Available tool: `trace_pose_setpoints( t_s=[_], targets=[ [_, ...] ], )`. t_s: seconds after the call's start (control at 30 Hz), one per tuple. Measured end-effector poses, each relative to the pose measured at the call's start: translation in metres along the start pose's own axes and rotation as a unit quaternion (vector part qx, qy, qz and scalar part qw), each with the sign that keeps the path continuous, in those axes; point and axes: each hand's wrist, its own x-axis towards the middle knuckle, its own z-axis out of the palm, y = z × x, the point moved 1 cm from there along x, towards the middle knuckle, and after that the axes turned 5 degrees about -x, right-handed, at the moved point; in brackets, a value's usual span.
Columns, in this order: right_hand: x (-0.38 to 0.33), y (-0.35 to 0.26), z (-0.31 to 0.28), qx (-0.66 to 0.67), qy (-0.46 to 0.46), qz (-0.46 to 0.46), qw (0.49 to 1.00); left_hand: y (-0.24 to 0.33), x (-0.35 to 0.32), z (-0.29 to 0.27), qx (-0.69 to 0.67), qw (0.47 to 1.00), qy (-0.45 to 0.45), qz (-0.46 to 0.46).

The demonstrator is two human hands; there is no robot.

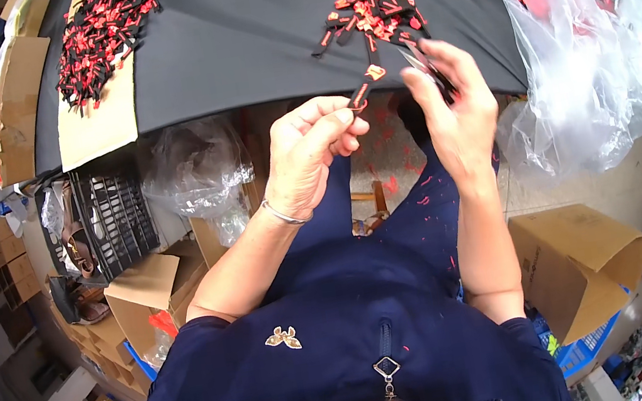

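My left hand is closed, pinching a small black strap piece with red trim between thumb and fingers. It is just off the near edge of the black-covered table. My right hand is to the right of it, curled round thread snips whose metal blades point up and left. Most of the snips is hidden by the fingers. Beyond both hands lies a loose pile of black and red-orange strap pieces. An orange-tipped piece hangs at the table's edge between the hands.
At the far left, a larger heap of similar pieces lies on a cardboard sheet. A clear plastic bag with red pieces drapes over the right side. Open cartons stand at lower left and right. Red scraps dot my trousers.
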Motion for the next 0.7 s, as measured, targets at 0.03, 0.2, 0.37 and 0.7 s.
trace_pose_setpoints(
  t_s=[0.03,0.2,0.37,0.7],
  targets=[
    [-0.014,-0.007,-0.01,0.003,-0.016,0.032,0.999,-0.002,-0.002,0.003,0.008,1.0,-0.004,-0.008],
    [-0.06,-0.001,-0.03,-0.089,0.019,-0.096,0.991,-0.012,-0.009,0.018,0.038,0.998,-0.03,-0.033],
    [-0.069,-0.003,-0.044,-0.163,0.028,-0.142,0.976,-0.019,-0.02,0.031,0.089,0.994,-0.051,-0.039],
    [-0.077,0.001,-0.057,-0.184,0.024,-0.174,0.967,-0.025,-0.026,0.037,0.11,0.991,-0.066,-0.042]
  ],
)
